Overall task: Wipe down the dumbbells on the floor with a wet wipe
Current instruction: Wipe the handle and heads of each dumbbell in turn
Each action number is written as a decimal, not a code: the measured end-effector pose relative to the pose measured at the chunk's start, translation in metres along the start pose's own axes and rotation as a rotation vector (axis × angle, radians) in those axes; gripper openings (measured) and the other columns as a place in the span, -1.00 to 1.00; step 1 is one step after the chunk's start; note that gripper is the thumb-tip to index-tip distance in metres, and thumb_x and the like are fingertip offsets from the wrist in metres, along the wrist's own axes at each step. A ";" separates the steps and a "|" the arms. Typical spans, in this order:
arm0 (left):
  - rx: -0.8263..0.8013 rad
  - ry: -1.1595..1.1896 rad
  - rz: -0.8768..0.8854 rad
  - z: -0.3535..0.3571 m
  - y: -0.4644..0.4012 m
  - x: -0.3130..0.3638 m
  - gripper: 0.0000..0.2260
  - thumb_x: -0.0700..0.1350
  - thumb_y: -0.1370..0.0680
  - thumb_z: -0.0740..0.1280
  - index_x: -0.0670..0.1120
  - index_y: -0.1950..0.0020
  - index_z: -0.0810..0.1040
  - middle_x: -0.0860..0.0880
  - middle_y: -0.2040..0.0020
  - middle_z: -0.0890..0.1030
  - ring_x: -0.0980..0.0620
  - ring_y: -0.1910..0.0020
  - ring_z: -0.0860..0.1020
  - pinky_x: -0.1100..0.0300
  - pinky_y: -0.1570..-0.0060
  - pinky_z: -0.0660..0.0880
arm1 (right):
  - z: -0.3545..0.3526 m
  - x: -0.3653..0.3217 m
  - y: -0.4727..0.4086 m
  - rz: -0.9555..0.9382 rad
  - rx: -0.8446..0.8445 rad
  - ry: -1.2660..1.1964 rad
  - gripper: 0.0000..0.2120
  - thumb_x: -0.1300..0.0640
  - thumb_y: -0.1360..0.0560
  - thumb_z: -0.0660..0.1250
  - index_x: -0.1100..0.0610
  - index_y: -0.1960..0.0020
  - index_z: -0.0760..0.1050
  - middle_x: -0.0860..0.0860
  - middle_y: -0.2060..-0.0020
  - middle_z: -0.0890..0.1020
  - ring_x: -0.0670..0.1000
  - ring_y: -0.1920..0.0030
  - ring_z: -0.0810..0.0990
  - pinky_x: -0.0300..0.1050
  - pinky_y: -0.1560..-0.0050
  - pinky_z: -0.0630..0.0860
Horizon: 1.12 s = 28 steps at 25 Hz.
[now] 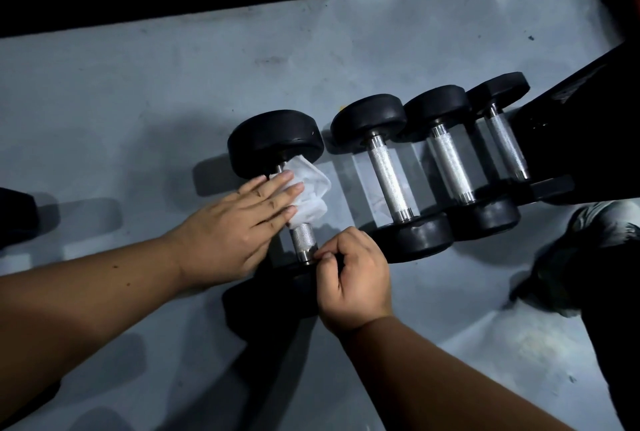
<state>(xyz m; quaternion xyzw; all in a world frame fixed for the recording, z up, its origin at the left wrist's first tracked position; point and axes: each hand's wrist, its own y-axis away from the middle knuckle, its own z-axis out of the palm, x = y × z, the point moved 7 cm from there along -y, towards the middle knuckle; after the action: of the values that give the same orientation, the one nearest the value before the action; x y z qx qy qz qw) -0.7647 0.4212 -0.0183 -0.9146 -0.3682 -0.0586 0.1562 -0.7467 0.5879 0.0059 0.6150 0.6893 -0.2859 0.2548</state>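
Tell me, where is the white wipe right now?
The wet wipe lies on the handle of the leftmost dumbbell, pressed there by the left hand's straight fingers, near the middle of the head view.

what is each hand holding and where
The left hand presses a wipe onto the dumbbell handle with flat fingers. The right hand grips that dumbbell's near end, by the handle's base.
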 end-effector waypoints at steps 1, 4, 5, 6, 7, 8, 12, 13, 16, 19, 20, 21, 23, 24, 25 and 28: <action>0.003 0.001 0.001 -0.001 0.001 0.002 -0.57 -0.23 -0.55 0.29 -0.34 -0.40 0.48 -0.27 -0.56 0.28 -0.25 -0.58 0.18 -0.16 -0.53 0.21 | 0.000 0.000 0.000 0.001 -0.003 0.002 -0.81 0.09 -0.40 0.17 0.09 0.28 0.53 -0.05 0.30 0.54 0.03 0.23 0.54 0.05 0.17 0.50; 0.012 0.065 0.026 -0.001 -0.004 0.003 -0.54 -0.24 -0.52 0.33 -0.37 -0.41 0.46 -0.26 -0.52 0.34 -0.21 -0.56 0.26 -0.07 -0.55 0.20 | 0.000 -0.001 0.000 -0.002 -0.002 -0.003 -0.81 0.09 -0.40 0.17 0.09 0.28 0.53 -0.04 0.30 0.54 0.03 0.23 0.54 0.06 0.17 0.51; 0.014 0.082 0.030 -0.002 -0.007 0.002 -0.53 -0.25 -0.51 0.35 -0.36 -0.41 0.47 -0.25 -0.51 0.38 -0.19 -0.55 0.29 -0.04 -0.54 0.22 | -0.001 -0.001 0.000 -0.003 -0.001 -0.003 -0.81 0.09 -0.40 0.17 0.09 0.28 0.53 -0.05 0.30 0.54 0.03 0.23 0.53 0.06 0.18 0.51; 0.017 0.090 0.033 -0.001 -0.009 0.001 -0.52 -0.25 -0.50 0.36 -0.34 -0.41 0.47 -0.23 -0.49 0.41 -0.17 -0.53 0.32 -0.02 -0.53 0.24 | -0.001 -0.001 0.000 -0.005 -0.002 -0.001 -0.81 0.09 -0.40 0.17 0.09 0.28 0.53 -0.05 0.31 0.54 0.03 0.24 0.53 0.06 0.18 0.51; 0.014 0.088 0.042 0.000 -0.012 0.000 -0.51 -0.25 -0.49 0.36 -0.32 -0.42 0.48 -0.22 -0.47 0.43 -0.15 -0.52 0.33 -0.01 -0.52 0.26 | -0.001 -0.001 0.000 -0.006 -0.005 0.005 -0.80 0.09 -0.40 0.17 0.09 0.28 0.53 -0.05 0.31 0.54 0.02 0.24 0.53 0.06 0.18 0.50; 0.004 0.084 0.056 0.002 -0.015 0.001 -0.51 -0.25 -0.48 0.36 -0.30 -0.41 0.49 -0.21 -0.47 0.44 -0.15 -0.52 0.34 -0.03 -0.51 0.27 | -0.001 0.000 0.000 -0.006 -0.008 0.011 -0.80 0.09 -0.40 0.17 0.10 0.28 0.54 -0.05 0.31 0.54 0.02 0.24 0.52 0.05 0.18 0.50; 0.000 0.118 0.042 0.008 -0.020 -0.004 -0.56 -0.29 -0.46 0.36 -0.32 -0.35 0.54 -0.25 -0.49 0.40 -0.21 -0.53 0.31 -0.13 -0.47 0.31 | -0.001 -0.002 0.000 -0.011 -0.013 0.020 -0.82 0.10 -0.40 0.17 0.09 0.27 0.53 -0.06 0.31 0.53 0.00 0.23 0.51 0.03 0.18 0.49; 0.011 0.133 0.027 0.008 -0.019 -0.005 -0.55 -0.31 -0.46 0.35 -0.34 -0.36 0.52 -0.26 -0.50 0.38 -0.22 -0.54 0.30 -0.16 -0.46 0.33 | -0.001 -0.002 -0.001 -0.014 -0.011 0.022 -0.82 0.10 -0.40 0.17 0.09 0.28 0.52 -0.07 0.31 0.53 0.00 0.24 0.51 0.02 0.18 0.49; -0.018 0.199 0.054 0.021 -0.010 0.014 -0.53 -0.28 -0.54 0.25 -0.33 -0.46 0.41 -0.26 -0.55 0.30 -0.21 -0.58 0.21 -0.19 -0.47 0.31 | -0.001 -0.001 0.000 -0.029 -0.009 0.035 -0.82 0.11 -0.39 0.17 0.10 0.27 0.51 -0.05 0.31 0.53 0.03 0.24 0.52 0.04 0.18 0.49; -0.059 0.250 0.138 0.023 -0.005 0.017 -0.55 -0.24 -0.57 0.21 -0.28 -0.47 0.43 -0.21 -0.55 0.31 -0.16 -0.58 0.22 -0.16 -0.46 0.32 | -0.001 -0.002 -0.002 -0.048 -0.013 0.019 -0.84 0.12 -0.39 0.17 0.11 0.27 0.50 -0.03 0.31 0.53 0.04 0.25 0.53 0.07 0.19 0.49; -0.053 0.257 0.113 0.019 -0.009 0.007 -0.54 -0.24 -0.55 0.26 -0.28 -0.46 0.45 -0.21 -0.54 0.34 -0.15 -0.57 0.24 -0.15 -0.46 0.33 | -0.001 -0.002 -0.003 -0.048 -0.016 0.016 -0.84 0.12 -0.39 0.17 0.10 0.27 0.50 -0.04 0.30 0.53 0.04 0.24 0.53 0.07 0.18 0.49; -0.035 0.263 0.057 0.014 -0.013 -0.006 -0.54 -0.23 -0.54 0.31 -0.29 -0.44 0.46 -0.21 -0.53 0.36 -0.15 -0.56 0.27 -0.13 -0.46 0.34 | -0.001 -0.002 -0.003 -0.046 -0.019 0.016 -0.84 0.12 -0.39 0.17 0.10 0.27 0.50 -0.05 0.30 0.53 0.04 0.24 0.53 0.06 0.18 0.50; 0.017 0.264 -0.030 0.004 -0.020 -0.030 -0.56 -0.18 -0.58 0.33 -0.30 -0.43 0.47 -0.21 -0.52 0.37 -0.14 -0.56 0.28 -0.09 -0.48 0.32 | -0.002 -0.002 -0.003 -0.044 -0.015 0.014 -0.84 0.12 -0.39 0.17 0.10 0.27 0.50 -0.05 0.30 0.53 0.03 0.24 0.53 0.05 0.18 0.50; 0.023 0.271 -0.055 0.003 -0.021 -0.032 -0.58 -0.14 -0.61 0.29 -0.31 -0.44 0.46 -0.20 -0.52 0.36 -0.14 -0.56 0.27 -0.09 -0.50 0.30 | -0.002 -0.002 -0.002 -0.047 -0.012 0.008 -0.84 0.13 -0.39 0.17 0.10 0.27 0.50 -0.05 0.30 0.53 0.04 0.24 0.53 0.05 0.18 0.50; 0.023 0.284 -0.074 0.005 -0.022 -0.028 -0.58 -0.10 -0.65 0.25 -0.30 -0.44 0.46 -0.20 -0.53 0.36 -0.14 -0.57 0.25 -0.12 -0.50 0.28 | -0.002 -0.001 -0.003 -0.051 -0.011 0.003 -0.84 0.13 -0.39 0.17 0.11 0.27 0.51 -0.05 0.30 0.53 0.04 0.24 0.53 0.05 0.18 0.50; 0.000 0.371 -0.007 0.015 -0.016 0.002 -0.60 -0.05 -0.68 0.20 -0.24 -0.44 0.50 -0.13 -0.52 0.39 -0.08 -0.57 0.25 -0.12 -0.52 0.24 | -0.002 0.001 -0.003 -0.048 -0.021 0.002 -0.83 0.12 -0.39 0.16 0.11 0.27 0.50 -0.03 0.30 0.53 0.04 0.24 0.53 0.08 0.18 0.50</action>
<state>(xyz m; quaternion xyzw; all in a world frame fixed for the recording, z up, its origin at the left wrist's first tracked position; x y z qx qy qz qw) -0.7745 0.4391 -0.0281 -0.8867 -0.3365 -0.2269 0.2214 -0.7499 0.5897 0.0067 0.5958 0.7071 -0.2840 0.2538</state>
